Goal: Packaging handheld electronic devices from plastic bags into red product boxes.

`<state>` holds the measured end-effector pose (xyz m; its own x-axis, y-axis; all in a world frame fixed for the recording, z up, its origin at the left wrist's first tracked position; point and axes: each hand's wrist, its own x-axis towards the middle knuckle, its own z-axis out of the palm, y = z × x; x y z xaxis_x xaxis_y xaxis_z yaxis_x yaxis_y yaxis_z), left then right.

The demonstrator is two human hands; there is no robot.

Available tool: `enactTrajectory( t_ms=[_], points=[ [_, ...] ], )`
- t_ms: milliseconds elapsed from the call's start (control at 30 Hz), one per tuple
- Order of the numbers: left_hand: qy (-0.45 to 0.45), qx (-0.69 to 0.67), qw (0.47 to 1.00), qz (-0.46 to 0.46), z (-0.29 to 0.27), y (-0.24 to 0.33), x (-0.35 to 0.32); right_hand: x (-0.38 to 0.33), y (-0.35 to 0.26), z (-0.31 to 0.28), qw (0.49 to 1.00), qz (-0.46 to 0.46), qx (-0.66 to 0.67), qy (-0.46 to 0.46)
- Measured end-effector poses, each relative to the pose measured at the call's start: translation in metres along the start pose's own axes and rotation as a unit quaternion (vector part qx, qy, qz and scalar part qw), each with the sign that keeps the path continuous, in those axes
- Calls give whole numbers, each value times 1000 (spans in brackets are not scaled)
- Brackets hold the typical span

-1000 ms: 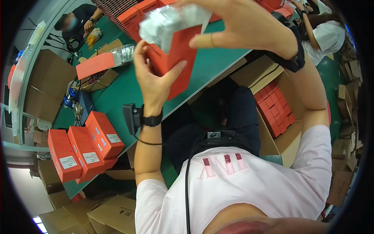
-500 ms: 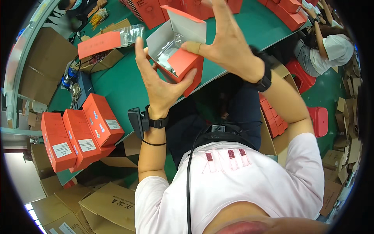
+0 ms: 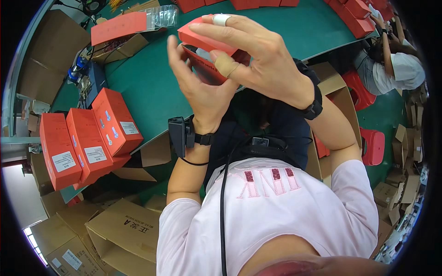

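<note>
A small red cardboard box [image 3: 207, 39] is between my hands above the green table's near edge. Its lid is folded most of the way over, and something whitish shows through the gap below it. My left hand [image 3: 202, 94] cups the box from the left and below, its fingers up along the side. Across the top lies my right hand [image 3: 264, 60], fingers stretched over the lid and bandaged thumb against the front. White tape wraps one of its fingers. My palms hide much of the box.
Several closed red boxes [image 3: 115, 122] stand at the table's left edge. Beyond them, a red carton sleeve and clear plastic trays [image 3: 161, 18] rest on a cardboard box. A large open carton [image 3: 122, 230] sits lower left. Another person [image 3: 391, 69] works at right near red stools [image 3: 372, 146].
The box's lid, upright before, has come down over the opening. My right hand has moved from beside the opening onto the lid, and the box has turned in my left hand.
</note>
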<state>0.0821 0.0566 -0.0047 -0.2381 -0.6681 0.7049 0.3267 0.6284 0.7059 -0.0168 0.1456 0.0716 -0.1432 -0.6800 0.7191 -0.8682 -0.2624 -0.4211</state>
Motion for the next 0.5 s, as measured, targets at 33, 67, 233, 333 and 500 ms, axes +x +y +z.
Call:
enactTrajectory(
  t_ms=[33,67,233,333,500],
  points=[
    [-29,47,998,4,-2,-3,0,0,1,1,1000,1,1,-3],
    [-59,95,994,7,-3,-4,0,-1,3,2,997,-41,-59,-8],
    [-38,79,995,-56,-2,-7,-5,-5,-8,6,981,-105,-165,-21],
    [-35,79,995,-39,-1,-7,-4,-6,-9,8,977,-107,-183,-24],
    [-58,104,993,-5,0,-5,-2,7,-2,11,987,-80,-139,12]
  ],
)
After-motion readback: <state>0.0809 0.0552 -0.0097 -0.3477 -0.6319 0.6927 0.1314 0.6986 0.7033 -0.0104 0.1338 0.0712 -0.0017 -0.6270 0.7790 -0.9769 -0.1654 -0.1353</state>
